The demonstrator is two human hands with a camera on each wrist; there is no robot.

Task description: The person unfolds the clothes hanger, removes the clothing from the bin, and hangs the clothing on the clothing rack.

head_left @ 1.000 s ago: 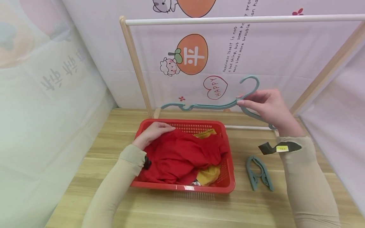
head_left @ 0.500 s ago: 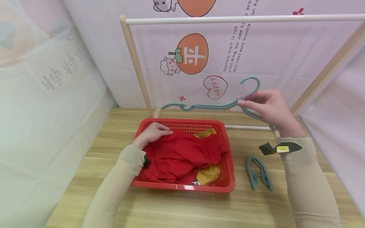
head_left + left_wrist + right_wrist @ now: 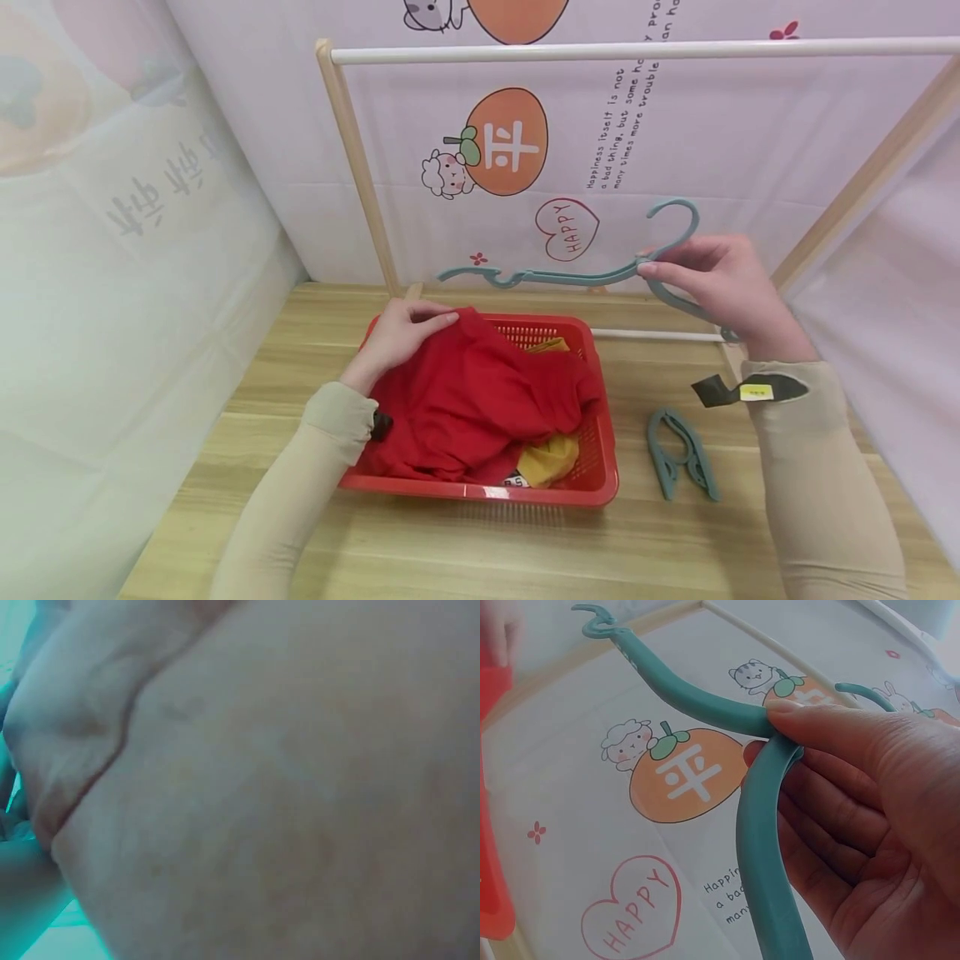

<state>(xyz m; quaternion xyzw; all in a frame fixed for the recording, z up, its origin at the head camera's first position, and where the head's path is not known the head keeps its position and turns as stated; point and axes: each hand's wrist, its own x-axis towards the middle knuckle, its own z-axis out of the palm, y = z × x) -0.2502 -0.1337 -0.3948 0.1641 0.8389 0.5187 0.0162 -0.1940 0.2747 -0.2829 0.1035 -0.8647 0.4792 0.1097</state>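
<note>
My right hand (image 3: 723, 279) pinches a teal clothes hanger (image 3: 573, 278) at its middle joint, just below the hook, and holds it up beyond the basket. One hanger arm stretches left; the other bends down behind the hand. The right wrist view shows thumb and fingers around that joint of the hanger (image 3: 697, 697). With thumb and fingers my left hand (image 3: 397, 333) grips a red cloth garment (image 3: 480, 400) by its upper left part, lifting a small peak of it. The rest of the garment lies bunched in the red basket (image 3: 600, 450). Skin fills most of the left wrist view.
Yellow cloth (image 3: 551, 460) pokes out from under the red garment. A folded teal hanger (image 3: 682, 454) lies on the wooden table (image 3: 420, 550) right of the basket. Behind stands a rack with wooden posts (image 3: 360, 167) and a white top bar (image 3: 600, 52).
My left hand has moved up a little, pulling the garment's edge up into a peak above the basket's far rim. My right hand has shifted slightly right with the hanger.
</note>
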